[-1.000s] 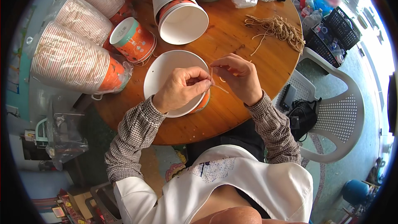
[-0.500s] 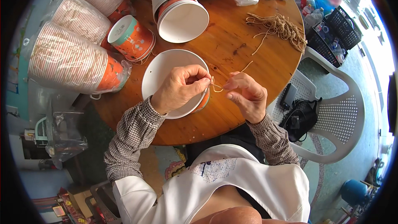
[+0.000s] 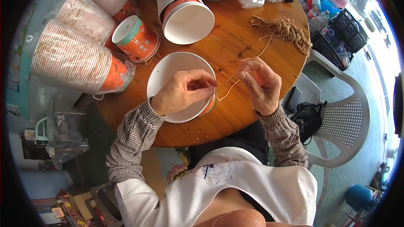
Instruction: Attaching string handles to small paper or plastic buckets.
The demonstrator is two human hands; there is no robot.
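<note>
A paper bucket [image 3: 168, 66], white inside with an orange outer wall, stands near the table's front edge with its mouth toward me. At its right rim my left hand [image 3: 182, 92] is closed, thumb and forefinger pinched on a thin beige string [image 3: 224, 97]. My right hand [image 3: 264, 85], up and to the right of the bucket, pinches the string between thumb and fingertips. One stretch of string runs straight between both hands, and another hangs in a slack bend below it. Where the string meets the bucket is hidden by my left fingers.
A bundle of loose strings [image 3: 290, 32] lies at the table's right. Behind the bucket are a tipped stack of white buckets [image 3: 189, 23] and an orange bucket with a string handle [image 3: 139, 38]. Plastic-wrapped bucket stacks [image 3: 69, 59] line the left. A white chair [image 3: 349, 113] stands at right.
My right hand has moved up and to the right, drawing the string out longer. The small loop by my left fingertips has become a straight stretch. My left hand stays at the rim.
</note>
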